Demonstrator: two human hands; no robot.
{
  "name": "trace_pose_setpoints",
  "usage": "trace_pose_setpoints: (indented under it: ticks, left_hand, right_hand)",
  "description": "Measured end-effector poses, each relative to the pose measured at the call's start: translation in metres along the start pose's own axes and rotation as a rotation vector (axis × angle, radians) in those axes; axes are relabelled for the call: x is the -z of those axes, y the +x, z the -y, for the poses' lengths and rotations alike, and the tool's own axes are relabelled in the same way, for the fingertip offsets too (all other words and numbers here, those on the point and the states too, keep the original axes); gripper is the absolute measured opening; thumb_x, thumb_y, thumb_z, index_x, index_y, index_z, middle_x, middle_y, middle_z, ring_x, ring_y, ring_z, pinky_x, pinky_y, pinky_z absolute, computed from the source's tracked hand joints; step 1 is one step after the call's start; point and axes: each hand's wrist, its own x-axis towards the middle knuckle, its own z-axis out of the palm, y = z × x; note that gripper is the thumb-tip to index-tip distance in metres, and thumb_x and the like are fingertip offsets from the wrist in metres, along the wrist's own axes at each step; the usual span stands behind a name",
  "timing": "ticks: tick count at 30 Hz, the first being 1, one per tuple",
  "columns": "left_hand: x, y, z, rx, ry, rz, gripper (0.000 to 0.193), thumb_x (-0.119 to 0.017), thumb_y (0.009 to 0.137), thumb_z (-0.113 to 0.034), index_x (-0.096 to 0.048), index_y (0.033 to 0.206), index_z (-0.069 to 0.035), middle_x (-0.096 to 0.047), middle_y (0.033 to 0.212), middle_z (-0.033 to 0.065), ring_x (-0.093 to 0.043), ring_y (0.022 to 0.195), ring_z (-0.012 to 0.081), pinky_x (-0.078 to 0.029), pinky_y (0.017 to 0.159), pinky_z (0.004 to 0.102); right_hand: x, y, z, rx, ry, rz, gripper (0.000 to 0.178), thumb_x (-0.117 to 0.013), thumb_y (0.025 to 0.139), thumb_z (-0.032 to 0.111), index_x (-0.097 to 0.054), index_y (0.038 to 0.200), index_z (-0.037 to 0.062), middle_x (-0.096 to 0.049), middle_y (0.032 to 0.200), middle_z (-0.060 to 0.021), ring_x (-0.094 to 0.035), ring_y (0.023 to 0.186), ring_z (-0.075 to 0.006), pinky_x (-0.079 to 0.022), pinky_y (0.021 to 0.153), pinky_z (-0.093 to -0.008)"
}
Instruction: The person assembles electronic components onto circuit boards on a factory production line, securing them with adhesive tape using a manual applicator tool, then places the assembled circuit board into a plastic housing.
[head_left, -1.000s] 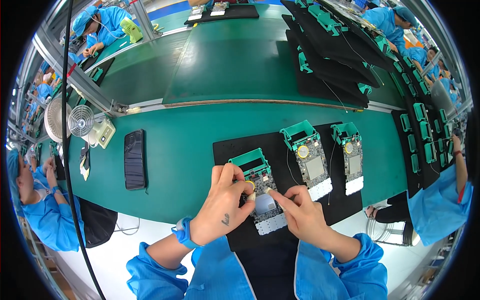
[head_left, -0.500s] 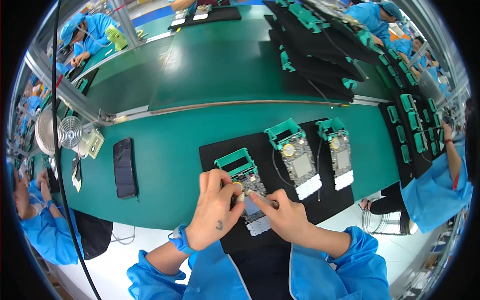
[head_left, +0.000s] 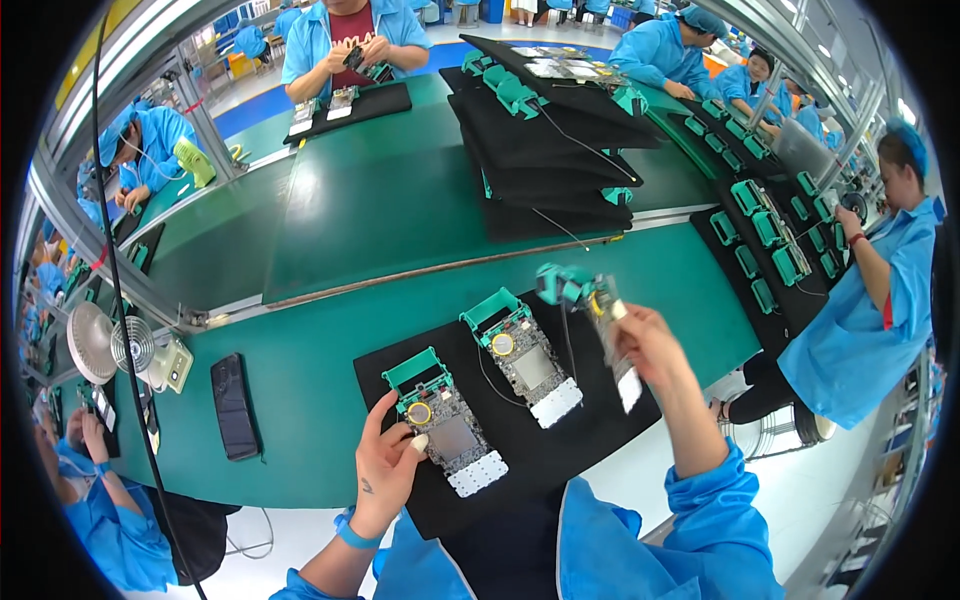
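Note:
My right hand (head_left: 655, 345) grips a circuit board (head_left: 607, 312) with a green plastic frame, lifted and tilted above the right part of a black mat (head_left: 590, 450); motion blurs it slightly. My left hand (head_left: 385, 460) has its fingers apart beside the leftmost circuit board (head_left: 452, 440), its index finger by the green frame (head_left: 415, 370) and its thumb at the board's left edge. Pale covers sit on some fingertips. Between them lies a middle circuit board (head_left: 533, 368), flat on the mat, with a round yellow-rimmed part and a thin cable.
A dark phone (head_left: 235, 405) and small fans (head_left: 140, 345) stand at left. Stacked black trays (head_left: 540, 165) rise beyond the bench's ledge. More green frames (head_left: 765, 228) fill black mats at right. A black cable (head_left: 118, 300) hangs at left; co-workers sit around.
My right hand has left the leftmost board, moved right and picked up the rightmost board. My left hand has loosened and spread its fingers. The view has shifted, showing more of the far side.

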Motion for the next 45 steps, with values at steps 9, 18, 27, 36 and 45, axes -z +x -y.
trace_pose_setpoints:
  ticks: [9,18,27,36,45]
  left_hand:
    - [-0.013,0.006,-0.002,0.002,-0.043,0.017,0.062,-0.049,0.087,0.011,-0.026,0.143,-0.003,-0.062,0.105,0.0139,-0.063,0.091,0.0156,-0.053,0.075,0.0264]
    - [-0.063,0.062,0.005,-0.046,-0.066,0.199,0.062,-0.044,0.081,0.015,-0.033,0.139,-0.004,-0.062,0.096,0.0090,-0.057,0.081,0.0093,-0.047,0.069,0.0232]
    - [-0.080,0.064,0.004,-0.391,0.314,0.062,0.059,-0.053,0.083,0.010,-0.035,0.138,-0.003,-0.059,0.103,0.0145,-0.058,0.085,0.0191,-0.049,0.073,0.0275]
    - [-0.046,0.001,-0.045,-0.977,0.879,-0.231,0.038,-0.077,0.065,0.000,-0.069,0.101,-0.010,-0.053,0.098,0.0049,-0.048,0.090,0.0231,-0.041,0.075,0.0320]
    - [0.005,0.012,-0.026,-1.264,1.052,-0.168,0.033,-0.081,0.060,-0.004,-0.072,0.091,-0.012,-0.050,0.096,0.0031,-0.043,0.089,0.0242,-0.039,0.072,0.0354]
  right_hand:
    - [-0.053,0.000,-0.020,0.066,-0.272,0.129,0.019,-0.056,0.095,0.019,-0.061,0.095,0.0004,-0.053,0.072,0.0039,-0.043,0.064,-0.0031,-0.034,0.053,-0.0221]
    - [0.006,0.003,-0.017,0.068,-0.129,-0.045,0.019,-0.057,0.094,0.021,-0.063,0.102,0.0045,-0.049,0.069,0.0079,-0.034,0.054,-0.0011,-0.025,0.046,-0.0186]
    - [-0.002,-0.027,0.010,0.191,-0.001,-0.180,0.017,-0.055,0.096,0.020,-0.060,0.096,0.0047,-0.042,0.061,0.0098,-0.029,0.048,-0.0001,-0.021,0.043,-0.0189]
    - [-0.105,-0.046,-0.021,-0.490,0.217,0.485,0.022,-0.051,0.098,0.023,-0.055,0.108,0.0046,-0.042,0.069,0.0067,-0.027,0.050,0.0004,-0.019,0.044,-0.0194]
    - [-0.124,-0.040,-0.039,-0.513,0.158,0.490,0.028,-0.053,0.097,0.028,-0.058,0.108,0.0028,-0.044,0.067,0.0064,-0.023,0.046,-0.0002,-0.018,0.042,-0.0201]
